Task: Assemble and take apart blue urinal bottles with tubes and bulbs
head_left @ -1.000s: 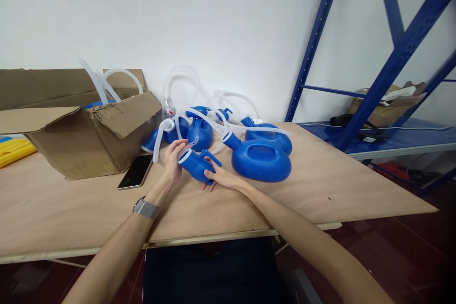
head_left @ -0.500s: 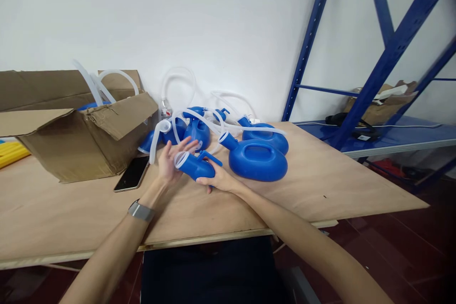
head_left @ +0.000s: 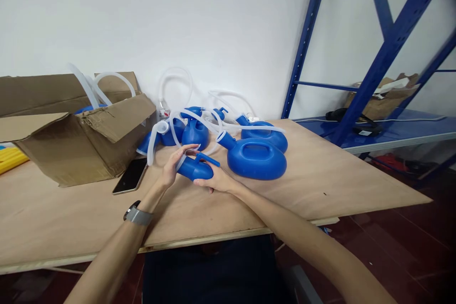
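My right hand (head_left: 216,182) grips a small blue plastic funnel piece with a handle (head_left: 195,168) just above the wooden table (head_left: 320,175). My left hand (head_left: 174,164), a watch on its wrist, curls its fingers round the piece's wide mouth, where a thin translucent rim shows. Right behind them lie two flat blue plastic bottles (head_left: 256,159) with carry slots, one behind the other. A heap of smaller blue parts (head_left: 194,130) tangled with clear hoses (head_left: 210,123) is behind my left hand.
An open cardboard box (head_left: 78,142) with hoses and blue parts stands at the left. A black phone (head_left: 130,175) lies beside it. Yellow items (head_left: 9,157) sit at the far left. Blue metal shelving (head_left: 377,66) holds cables and cardboard on the right.
My left hand opened away from the funnel piece half a second ago and has now closed back over its mouth. The piece has sunk slightly toward the table.
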### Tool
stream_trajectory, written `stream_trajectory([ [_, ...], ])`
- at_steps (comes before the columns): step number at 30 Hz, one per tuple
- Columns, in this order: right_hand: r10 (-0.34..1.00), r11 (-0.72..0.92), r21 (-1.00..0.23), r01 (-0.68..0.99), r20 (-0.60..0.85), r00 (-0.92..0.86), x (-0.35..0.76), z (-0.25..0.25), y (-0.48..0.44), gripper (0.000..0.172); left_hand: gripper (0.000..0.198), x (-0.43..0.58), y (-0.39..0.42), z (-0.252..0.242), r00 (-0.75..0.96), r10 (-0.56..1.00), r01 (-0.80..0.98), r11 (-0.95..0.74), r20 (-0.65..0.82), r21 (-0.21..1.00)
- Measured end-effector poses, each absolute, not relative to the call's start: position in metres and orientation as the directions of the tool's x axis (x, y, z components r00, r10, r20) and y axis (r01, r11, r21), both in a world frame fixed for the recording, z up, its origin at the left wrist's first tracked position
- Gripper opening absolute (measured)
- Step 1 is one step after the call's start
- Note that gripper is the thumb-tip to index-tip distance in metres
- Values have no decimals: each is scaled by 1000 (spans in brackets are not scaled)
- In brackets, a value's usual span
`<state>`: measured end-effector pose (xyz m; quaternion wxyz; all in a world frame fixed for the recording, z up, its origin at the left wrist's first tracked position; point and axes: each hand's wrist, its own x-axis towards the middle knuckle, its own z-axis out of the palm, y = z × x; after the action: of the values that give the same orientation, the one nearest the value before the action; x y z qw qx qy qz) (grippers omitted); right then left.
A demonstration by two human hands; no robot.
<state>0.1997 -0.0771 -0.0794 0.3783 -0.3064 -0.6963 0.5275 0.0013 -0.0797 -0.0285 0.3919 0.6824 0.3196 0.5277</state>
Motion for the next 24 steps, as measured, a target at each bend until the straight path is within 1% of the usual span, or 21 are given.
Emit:
stream_trajectory([
  [3,834,277,-960,34,223,-504,201,-79,-81,90,64,2,-77,-32,325,788,68,-570,522,819],
  [7,836,304,-952,36,248,-490,202,-79,-83,90,69,4,-74,-30,405,694,160,-695,596,701],
  [10,823,307,-952,25,252,-509,206,-78,-83,89,73,4,-78,-26,441,658,217,-738,610,639],
  [13,810,284,-958,51,211,-547,212,-72,-84,89,73,3,-81,-25,454,659,261,-742,599,618],
  [15,803,270,-960,79,179,-569,216,-67,-83,91,72,2,-80,-28,460,674,259,-724,577,639],
  [17,790,268,-958,100,159,-592,219,-63,-82,90,72,2,-77,-33,452,709,214,-676,542,706],
  [21,773,268,-958,104,150,-617,219,-64,-77,86,73,6,-75,-39,388,791,24,-521,472,853],
  [24,797,272,-958,92,171,-580,217,-69,-75,86,76,13,-80,-37,355,818,-93,-450,452,888],
])
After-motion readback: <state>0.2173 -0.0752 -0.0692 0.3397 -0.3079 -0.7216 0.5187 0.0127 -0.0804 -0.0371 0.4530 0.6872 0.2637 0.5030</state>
